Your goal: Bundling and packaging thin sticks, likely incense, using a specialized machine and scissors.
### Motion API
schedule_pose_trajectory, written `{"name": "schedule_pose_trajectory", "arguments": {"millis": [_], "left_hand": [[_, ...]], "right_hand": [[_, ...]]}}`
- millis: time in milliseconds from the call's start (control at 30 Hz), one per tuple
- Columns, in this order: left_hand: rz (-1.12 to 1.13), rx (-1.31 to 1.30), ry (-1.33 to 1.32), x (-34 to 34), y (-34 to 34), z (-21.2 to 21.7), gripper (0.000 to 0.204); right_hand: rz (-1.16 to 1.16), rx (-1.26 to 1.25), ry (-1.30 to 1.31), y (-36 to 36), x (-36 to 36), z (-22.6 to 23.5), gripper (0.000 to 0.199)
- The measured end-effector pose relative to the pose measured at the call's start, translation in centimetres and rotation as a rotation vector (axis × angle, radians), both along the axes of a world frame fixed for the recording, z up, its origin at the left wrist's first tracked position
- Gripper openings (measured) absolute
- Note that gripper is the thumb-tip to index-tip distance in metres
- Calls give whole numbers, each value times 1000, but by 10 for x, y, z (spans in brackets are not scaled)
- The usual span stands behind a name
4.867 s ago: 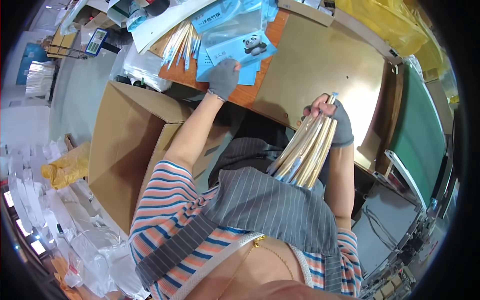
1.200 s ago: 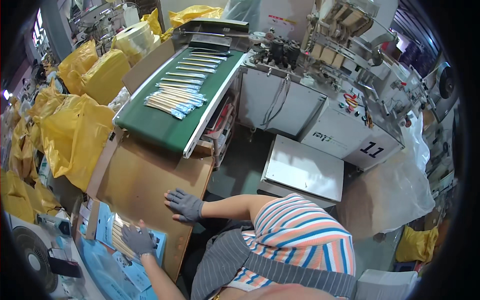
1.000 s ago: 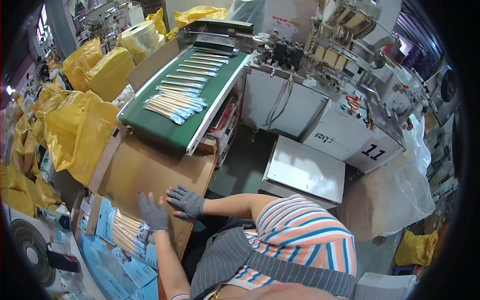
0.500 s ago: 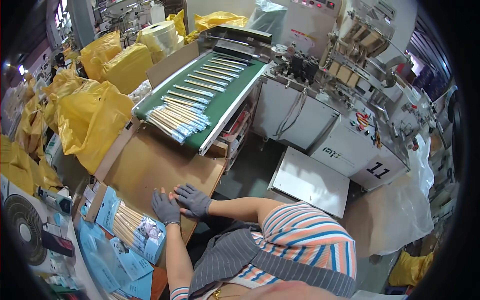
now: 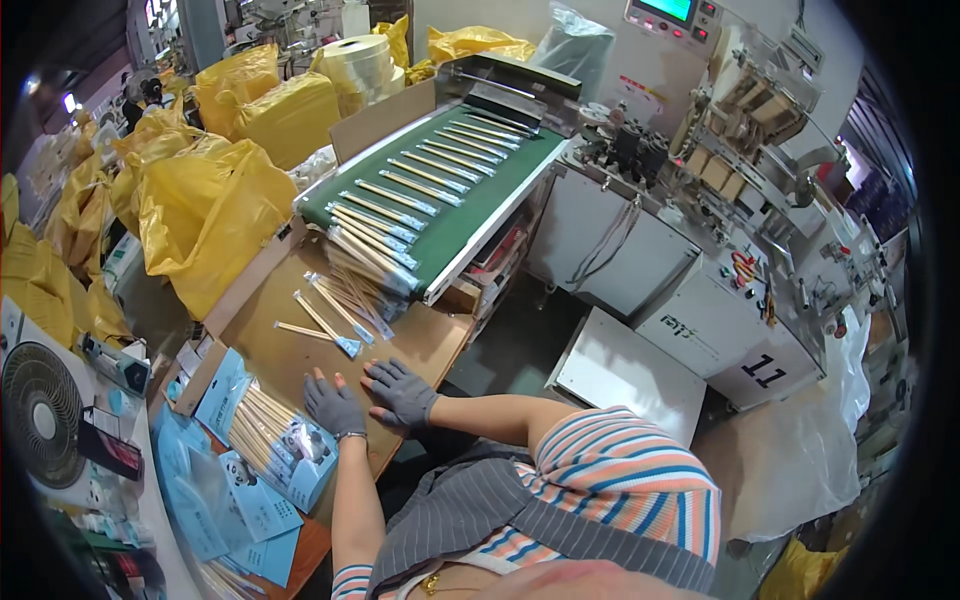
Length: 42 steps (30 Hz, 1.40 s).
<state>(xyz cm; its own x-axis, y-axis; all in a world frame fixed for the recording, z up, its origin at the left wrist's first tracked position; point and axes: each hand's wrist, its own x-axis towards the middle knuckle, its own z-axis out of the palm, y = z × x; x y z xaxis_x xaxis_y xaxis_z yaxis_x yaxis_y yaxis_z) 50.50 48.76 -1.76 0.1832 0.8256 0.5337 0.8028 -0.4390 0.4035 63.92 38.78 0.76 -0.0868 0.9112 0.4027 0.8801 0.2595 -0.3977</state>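
Observation:
My left hand (image 5: 334,403), in a grey glove with bare fingertips, lies flat on the brown board (image 5: 262,318), fingers spread and holding nothing. Beside it, my right hand (image 5: 400,393), gloved alike, rests open near the board's right edge. Just beyond my fingers, several loose wrapped chopsticks (image 5: 341,308) with blue-ended clear sleeves lie spread over the board. More of these chopsticks sit in a row on the green conveyor belt (image 5: 478,212), and a blurred bunch hangs over its near end. Left of my left hand is a blue bag (image 5: 316,472) filled with chopsticks.
Flat blue bags (image 5: 262,505) are stacked at lower left, near a fan (image 5: 42,395). Large yellow sacks (image 5: 205,215) stand along the left. A cardboard flap (image 5: 375,122) edges the belt. White machine cabinets (image 5: 680,310) and a low white box (image 5: 630,370) stand at right.
Several chopsticks have dropped from the belt's near end onto the board. My hands have drawn slightly apart, the right one shifting right. The whole view has shifted a little.

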Motion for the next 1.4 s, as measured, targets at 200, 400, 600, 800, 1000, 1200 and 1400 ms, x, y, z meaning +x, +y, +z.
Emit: {"name": "schedule_pose_trajectory", "arguments": {"millis": [200,400,600,800,1000,1200,1400], "left_hand": [[27,18,17,-2,1,-7,45],[22,15,24,0,0,-3,43],[27,24,27,-1,2,-4,41],[6,41,23,2,2,-4,41],[5,40,26,0,2,-4,41],[6,20,43,-2,0,-4,41],[10,20,9,1,4,-10,41]], "right_hand": [[-11,24,-9,0,0,-4,60],[-11,20,-16,0,0,1,59],[-8,35,-10,1,-1,0,58],[-9,34,-4,1,1,1,58],[-21,23,3,-1,-1,3,60],[-13,39,19,0,0,-5,60],[-7,-31,-6,4,2,-2,60]]}}
